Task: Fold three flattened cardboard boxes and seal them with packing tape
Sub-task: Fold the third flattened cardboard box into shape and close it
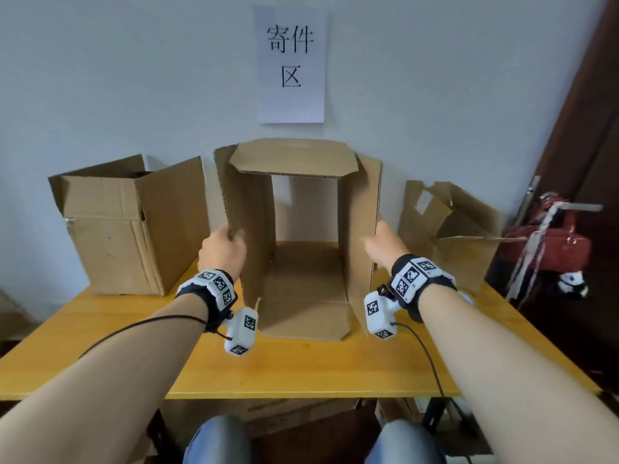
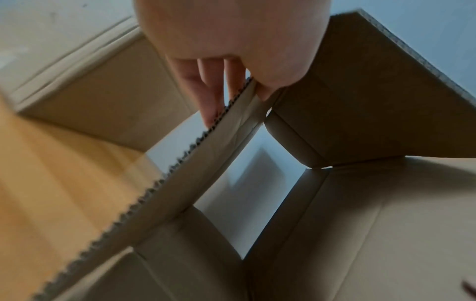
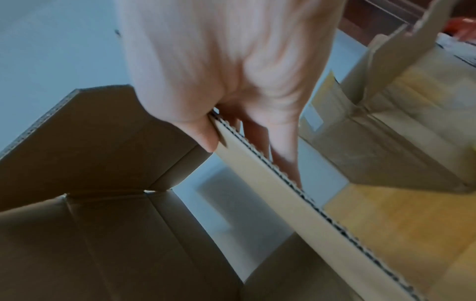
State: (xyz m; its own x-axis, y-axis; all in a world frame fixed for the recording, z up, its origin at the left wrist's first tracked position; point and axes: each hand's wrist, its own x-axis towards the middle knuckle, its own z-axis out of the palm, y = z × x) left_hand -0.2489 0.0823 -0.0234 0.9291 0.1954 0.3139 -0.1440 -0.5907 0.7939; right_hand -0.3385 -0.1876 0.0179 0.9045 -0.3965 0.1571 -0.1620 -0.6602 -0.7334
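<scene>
An opened-out cardboard box lies on its side in the middle of the yellow table, open at both ends so the wall shows through it. My left hand pinches the edge of its left side flap, thumb inside and fingers outside. My right hand pinches the right side flap the same way, thumb on the inner face. The top flap juts toward me and the bottom flap lies flat on the table.
A second box stands at the back left and a third, torn-looking box at the back right. A paper sign hangs on the wall. A red bag sits beyond the table's right edge. More cardboard lies under the table.
</scene>
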